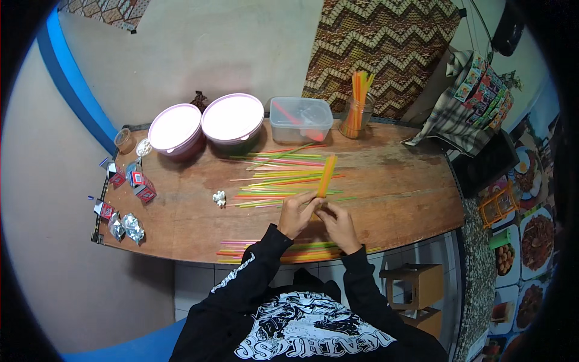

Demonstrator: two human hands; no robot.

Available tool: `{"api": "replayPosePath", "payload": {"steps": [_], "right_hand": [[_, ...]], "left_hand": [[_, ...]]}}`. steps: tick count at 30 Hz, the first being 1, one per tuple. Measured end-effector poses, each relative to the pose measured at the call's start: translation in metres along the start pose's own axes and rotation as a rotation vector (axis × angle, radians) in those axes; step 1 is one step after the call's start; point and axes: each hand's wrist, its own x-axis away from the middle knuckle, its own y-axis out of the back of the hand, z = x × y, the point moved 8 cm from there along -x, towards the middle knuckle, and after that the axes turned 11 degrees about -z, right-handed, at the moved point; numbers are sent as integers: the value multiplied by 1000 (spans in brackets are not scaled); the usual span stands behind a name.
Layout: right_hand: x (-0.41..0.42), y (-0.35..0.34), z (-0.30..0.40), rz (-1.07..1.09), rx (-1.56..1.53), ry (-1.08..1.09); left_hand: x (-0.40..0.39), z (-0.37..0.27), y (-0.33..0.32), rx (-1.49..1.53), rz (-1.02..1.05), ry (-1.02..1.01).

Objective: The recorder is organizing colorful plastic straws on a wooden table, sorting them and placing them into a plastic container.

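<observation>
A small bundle of yellow and orange drinking straws (326, 176) stands out above my two hands, over the middle of the wooden table. My left hand (296, 212) grips it around its lower part. The fingers of my right hand (339, 226) pinch at the bundle's lower end, close against the left fingertips. What lies between the fingertips is hidden. Beyond my hands, loose straws (280, 181) in several colours are spread sideways in rows. More straws (312, 253) lie along the near table edge, partly covered by my forearms.
Two lidded tubs (233, 118), a clear plastic box (301, 120) and a glass jar of straws (357, 113) line the back of the wooden table (398, 190). Small printed boxes (143, 186) and crumpled foil (133, 227) are at left. A stool (418, 287) stands below right.
</observation>
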Motion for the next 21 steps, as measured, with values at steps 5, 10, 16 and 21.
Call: {"api": "replayPosePath", "payload": {"steps": [5,10,16,21], "right_hand": [[-58,66,25,-70,-128,100],[-107,102,73,-69,-169,245],[-151,137,65,-170,13,297],[-197,152,71,-128,-123,376]], "left_hand": [[-50,-12,-39,36,44,-4],[-83,-18,-105,58,123,-84],[-114,-20,-156,51,80,-200],[-152,-14,-174,-185,130,-244]]}}
